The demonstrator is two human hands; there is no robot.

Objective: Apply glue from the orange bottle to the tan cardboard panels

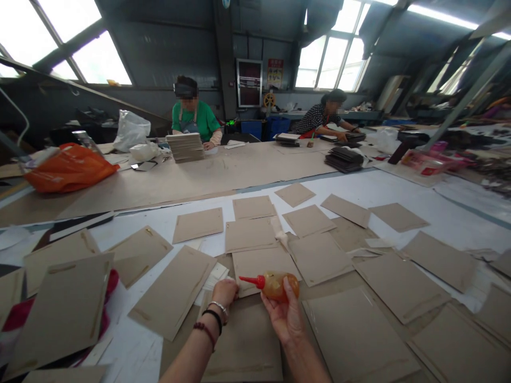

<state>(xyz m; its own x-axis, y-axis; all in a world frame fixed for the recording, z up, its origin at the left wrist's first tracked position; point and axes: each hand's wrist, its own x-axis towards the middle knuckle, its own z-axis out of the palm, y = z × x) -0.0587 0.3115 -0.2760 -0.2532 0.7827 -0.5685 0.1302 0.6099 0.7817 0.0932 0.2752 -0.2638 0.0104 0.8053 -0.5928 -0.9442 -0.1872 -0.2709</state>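
My right hand [284, 314] is wrapped round a glue bottle [275, 285], a squeeze bottle with amber contents. It lies on its side in the grip, its red nozzle pointing left towards my other hand. The fingers of my left hand [224, 293] are curled in beside a grey-brown cardboard sheet [266, 264]; what they grip, if anything, is hidden. White strips [215, 276] lie just behind that hand. Below both wrists is another cardboard sheet [247, 346], with a glossy streak near its lower edge.
Many cardboard sheets, several with glue streaks, cover the white table; one sheet [321, 255] lies to the right. An orange bag [69, 169] sits at the far left. Across the table, two people work beside a stack of boards [186, 147] and dark stacked pieces [344, 158].
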